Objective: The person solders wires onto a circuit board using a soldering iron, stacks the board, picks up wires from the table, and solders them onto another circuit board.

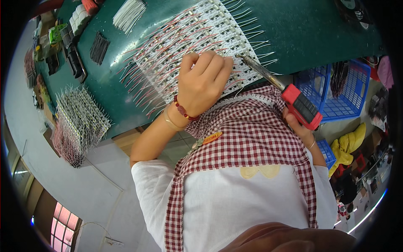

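A white circuit-board panel [226, 31] lies on the green table, covered with rows of small parts and fringed with red, white and dark wires. Over its near part my left hand [203, 80] is closed, its fingers curled down; its fingertips and whatever they pinch are hidden. My right hand [297, 125] grips a soldering iron [300, 105] with a red and black handle, and that handle partly covers the hand. The iron's metal tip reaches the panel just right of my left hand's fingers.
The green table [294, 29] holds bundles of white wires [129, 16] and black wires [100, 47]. At its left edge sits a stack of wired boards [79, 119]. Blue plastic crates [344, 94] stand at the right, near a yellow cloth [350, 145].
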Motion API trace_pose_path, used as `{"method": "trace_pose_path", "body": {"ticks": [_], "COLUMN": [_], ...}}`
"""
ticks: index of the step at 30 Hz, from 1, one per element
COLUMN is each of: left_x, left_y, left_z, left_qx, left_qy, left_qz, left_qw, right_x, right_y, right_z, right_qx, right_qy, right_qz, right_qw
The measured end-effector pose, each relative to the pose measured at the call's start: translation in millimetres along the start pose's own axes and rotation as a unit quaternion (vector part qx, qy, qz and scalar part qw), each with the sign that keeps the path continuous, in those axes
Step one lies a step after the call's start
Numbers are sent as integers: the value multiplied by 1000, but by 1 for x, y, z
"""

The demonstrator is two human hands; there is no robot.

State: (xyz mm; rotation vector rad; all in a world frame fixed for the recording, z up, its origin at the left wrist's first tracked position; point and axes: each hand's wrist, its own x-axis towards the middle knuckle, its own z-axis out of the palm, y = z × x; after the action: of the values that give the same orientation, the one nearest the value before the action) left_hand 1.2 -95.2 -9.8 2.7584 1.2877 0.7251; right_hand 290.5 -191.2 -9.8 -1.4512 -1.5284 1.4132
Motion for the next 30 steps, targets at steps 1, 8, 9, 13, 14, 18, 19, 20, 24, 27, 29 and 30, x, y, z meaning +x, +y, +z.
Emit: {"method": "trace_pose_path", "body": {"ticks": [1, 8, 9, 13, 14, 18, 19, 20, 24, 27, 29, 30], "left_x": [0, -2, -2, 0, 0, 1, 1, 1, 1, 1, 1, 1], "left_y": [1, 0, 0, 2, 2, 5, 6, 6, 7, 8, 8, 8], "left_z": [2, 7, 7, 7, 7, 7, 6, 6, 6, 5, 5, 6], "left_qx": [-9, -26, -24, -27, -27, -21, -16, -12, -8, -7, -7, -7], "left_qy": [-7, -22, -22, -30, -36, -42, -43, -45, -45, -46, -53, -53], "left_qz": [-9, -24, -22, -21, -25, -32, -34, -37, -36, -37, -42, -40], "left_qw": [1000, 999, 999, 999, 999, 998, 998, 998, 998, 998, 998, 998], "right_x": [1, 4, 4, 8, 8, 5, 4, 2, 3, 8, 9, 9], "right_y": [-1, -6, -6, -7, -7, -8, -8, -8, -10, -8, -8, -7], "right_z": [0, 2, 2, 0, -1, 0, 1, 2, -1, -1, -1, -1], "right_qx": [0, -29, -16, -71, -99, -72, -73, -52, -82, -149, -140, -162], "right_qy": [0, 0, -2, -3, -9, 1, 1, 7, -3, -8, -10, -10], "right_qz": [0, -29, -5, -63, -83, -62, -62, -38, -57, -126, -124, -142], "right_qw": [1000, 999, 1000, 995, 992, 995, 995, 998, 995, 981, 982, 976]}}
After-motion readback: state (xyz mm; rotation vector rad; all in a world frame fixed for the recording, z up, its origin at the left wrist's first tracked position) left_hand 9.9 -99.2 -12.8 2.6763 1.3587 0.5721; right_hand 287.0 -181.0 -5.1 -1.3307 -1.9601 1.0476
